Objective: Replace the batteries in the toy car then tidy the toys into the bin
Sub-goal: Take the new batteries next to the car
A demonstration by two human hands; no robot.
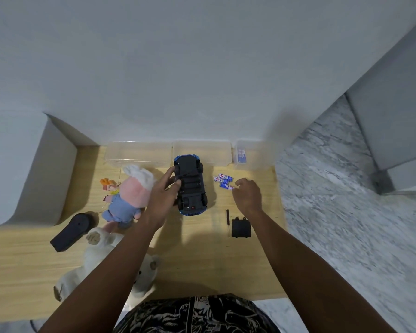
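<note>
The blue toy car (192, 186) lies upside down on the wooden table (202, 260), its open battery bay facing up. My left hand (162, 195) grips the car's left side, thumb and fingers curled on the chassis. Several blue and white batteries (222, 180) lie just right of the car. My right hand (247, 194) hovers at them, fingers curled over the nearest battery; whether it pinches one I cannot tell. The black battery cover (241, 227) and a small screwdriver (228, 222) lie nearer me.
Clear plastic bins (139, 152) (202, 151) stand along the wall, and a smaller clear box (246, 155) holds a battery pack. A pink pig plush (127, 195), a white teddy bear (101, 258) and a black remote (71, 230) lie to the left. A white appliance (15, 169) stands far left.
</note>
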